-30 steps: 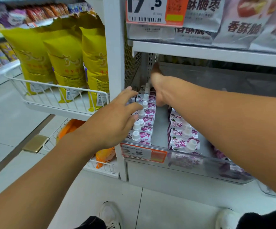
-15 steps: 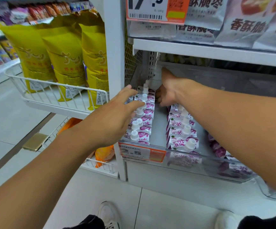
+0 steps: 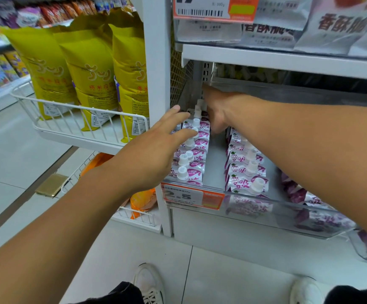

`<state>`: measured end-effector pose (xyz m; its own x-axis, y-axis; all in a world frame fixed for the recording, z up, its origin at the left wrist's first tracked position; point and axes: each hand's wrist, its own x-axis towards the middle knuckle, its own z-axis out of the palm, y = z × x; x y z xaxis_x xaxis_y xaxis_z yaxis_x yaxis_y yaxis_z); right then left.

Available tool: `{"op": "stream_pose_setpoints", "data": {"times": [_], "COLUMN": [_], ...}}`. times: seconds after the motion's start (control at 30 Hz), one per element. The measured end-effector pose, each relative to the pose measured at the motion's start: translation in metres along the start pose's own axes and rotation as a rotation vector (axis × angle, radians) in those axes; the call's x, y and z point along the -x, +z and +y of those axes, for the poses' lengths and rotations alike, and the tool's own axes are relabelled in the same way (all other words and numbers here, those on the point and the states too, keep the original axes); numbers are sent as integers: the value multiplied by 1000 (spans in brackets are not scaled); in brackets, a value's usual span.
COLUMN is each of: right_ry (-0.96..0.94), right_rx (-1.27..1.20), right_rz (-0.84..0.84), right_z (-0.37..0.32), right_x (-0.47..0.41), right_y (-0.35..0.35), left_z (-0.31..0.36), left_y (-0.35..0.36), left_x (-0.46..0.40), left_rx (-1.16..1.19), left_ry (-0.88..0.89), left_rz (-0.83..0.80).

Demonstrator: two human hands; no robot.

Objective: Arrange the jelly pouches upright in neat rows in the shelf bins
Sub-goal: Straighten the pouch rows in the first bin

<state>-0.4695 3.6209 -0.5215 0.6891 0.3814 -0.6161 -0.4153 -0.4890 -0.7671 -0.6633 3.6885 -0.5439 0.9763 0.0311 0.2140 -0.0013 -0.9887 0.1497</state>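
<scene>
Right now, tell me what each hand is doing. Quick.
Left hand: open, fingers spread over the left row of jelly pouches, gripping nothing.
Right hand: deep at the back of that row; fingers hidden, so its grip cannot be told.

Yellow snack bags [image 3: 86, 69]: three upright in a white wire basket [image 3: 73, 126], left of the white upright post [image 3: 156, 62].
Orange price label [image 3: 192, 196]: reads 2.5.
Upper shelf: white snack packets [image 3: 340, 25] with Chinese print; a second price label [image 3: 213, 7].
Floor [image 3: 13, 154]: pale tiles, white shoes [image 3: 149, 284].
</scene>
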Motion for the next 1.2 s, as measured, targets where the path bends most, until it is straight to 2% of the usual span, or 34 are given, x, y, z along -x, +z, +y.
{"op": "stream_pose_setpoints", "data": {"times": [0.13, 0.2, 0.27, 0.33, 0.4, 0.53, 0.6, 0.7, 0.77, 0.9, 1.03, 1.2], "right_ry": [-99, -290, -542, -725, -855, -929, -809, -365, -163, -70, -15, -40], "right_rx": [-46, 150, 432, 742, 917, 826, 689, 168, -6, -126, -187, 7], "right_rz": [-82, -43, 18, 80, 190, 301, 184, -109, -118, -8, -26, -33], "right_z": [3, 13, 35, 61, 88, 92, 63, 20, 15, 15, 4, 3], "right_x": [32, 55, 82, 119, 158, 158, 137, 91, 57, 32, 35, 46], "right_y": [-17, -29, -51, -76, -95, -98, -77, -43, -32, -25, -15, -17], "left_z": [-1, 3, 14, 33, 55, 71, 62, 54, 55, 62, 64, 65], "left_y": [4, -1, -11, -22, -26, -14, -12, -9, -5, 1, -1, -4], "left_x": [0, -2, -3, 0, 2, -11, -17, -18, -15, -12, -13, -13], "left_rx": [-37, -87, -136, -39, 38, -97, -145, -201, -210, -168, -290, -313], "left_ry": [-2, 39, 84, 61, 56, -24, -118, -159, -133, -104, -42, -34], "left_rz": [24, 79, 240, 350, 281, 18, -48, -214, -304, -442, -447, -469]}}
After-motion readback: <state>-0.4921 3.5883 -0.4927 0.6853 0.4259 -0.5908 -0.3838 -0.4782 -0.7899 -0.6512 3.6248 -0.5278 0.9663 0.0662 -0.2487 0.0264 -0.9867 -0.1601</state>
